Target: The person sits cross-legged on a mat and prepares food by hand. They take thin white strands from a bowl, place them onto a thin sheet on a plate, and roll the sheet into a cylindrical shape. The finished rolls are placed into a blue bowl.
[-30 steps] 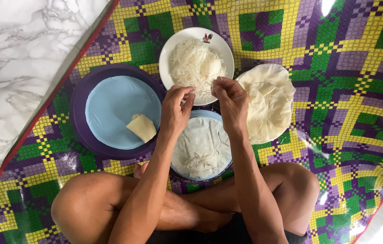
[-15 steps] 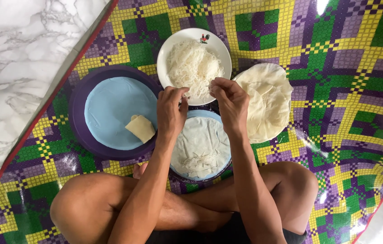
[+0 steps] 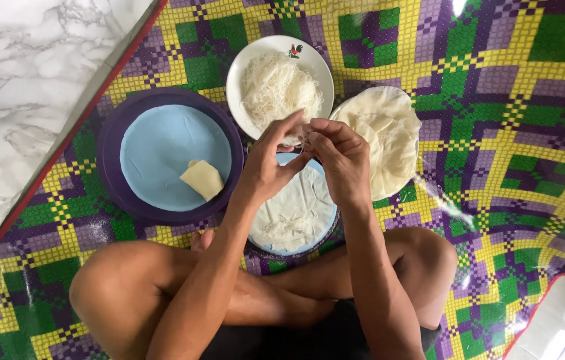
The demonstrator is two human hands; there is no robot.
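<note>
Both hands pinching noodles above the wrapper.
Left hand (image 3: 270, 165) and right hand (image 3: 339, 159) pinch thin noodles (image 3: 299, 135), fingertips together; the strands are mostly hidden, the wrapper (image 3: 292, 212) partly covered.

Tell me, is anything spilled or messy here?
Nothing stands out. The noodles sit in their white plate, the wrappers are stacked, one roll lies on the blue plate. Both hands, left hand and right hand, pinch a few noodle strands between them.
</note>
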